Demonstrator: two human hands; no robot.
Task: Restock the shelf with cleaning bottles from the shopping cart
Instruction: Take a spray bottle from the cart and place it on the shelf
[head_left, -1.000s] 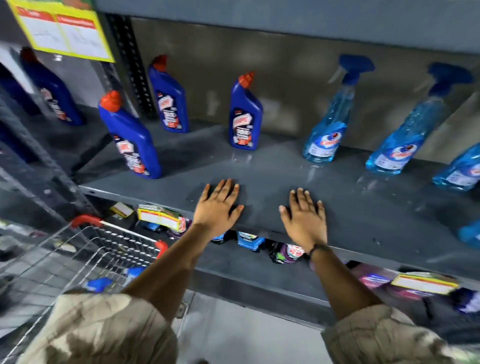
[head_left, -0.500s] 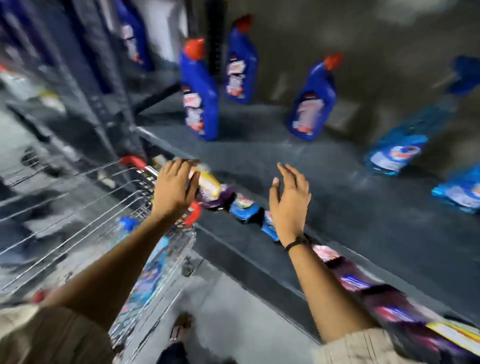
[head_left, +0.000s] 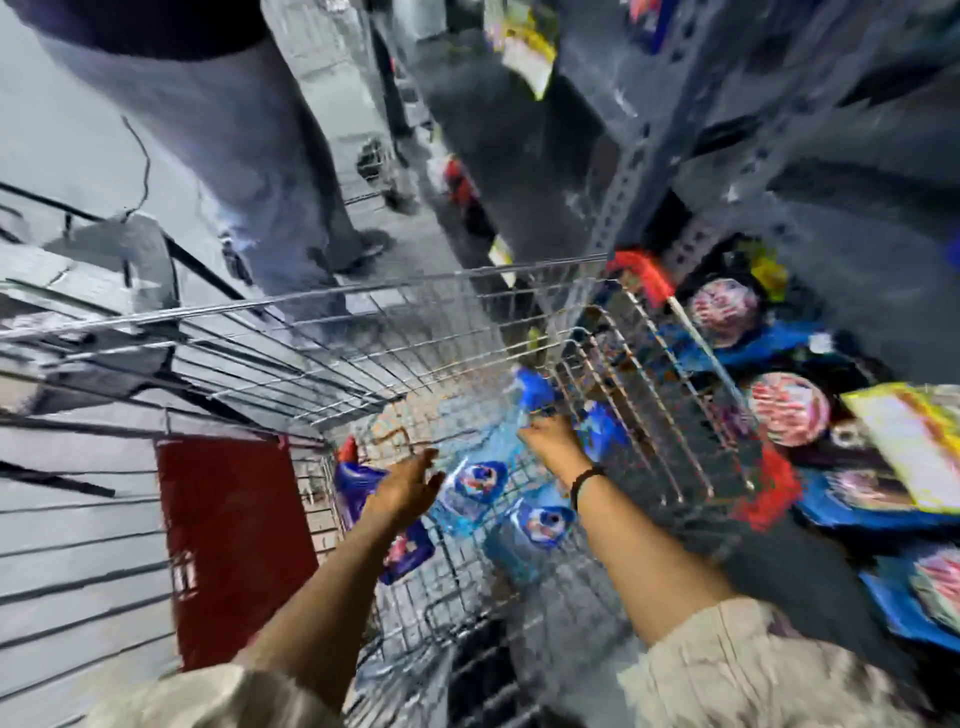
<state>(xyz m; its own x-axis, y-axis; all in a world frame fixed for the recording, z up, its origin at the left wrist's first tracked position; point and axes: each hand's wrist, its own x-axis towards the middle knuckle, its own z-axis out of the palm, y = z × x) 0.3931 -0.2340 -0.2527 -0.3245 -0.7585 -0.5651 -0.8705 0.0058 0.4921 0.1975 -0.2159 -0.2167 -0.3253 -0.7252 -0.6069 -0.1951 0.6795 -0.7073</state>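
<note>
Both my arms reach down into the wire shopping cart (head_left: 363, 332). My right hand (head_left: 548, 439) closes around the neck of a light-blue spray bottle (head_left: 470, 488) with a blue trigger head. A second light-blue spray bottle (head_left: 535, 530) lies beside it. My left hand (head_left: 408, 486) hovers open, fingers apart, just above a dark-blue bottle with a red cap (head_left: 363, 483) lying on the cart floor. The picture is blurred by motion.
Another person's legs (head_left: 249, 156) in light trousers stand beyond the cart. A grey shelf upright (head_left: 628, 166) and a lower shelf with colourful packets (head_left: 789, 410) lie to the right. A red cart panel (head_left: 228, 540) is at the left.
My view swung from the shelf down into the cart. Both hands left the shelf edge and dropped into the cart; the right hand took hold of a spray bottle.
</note>
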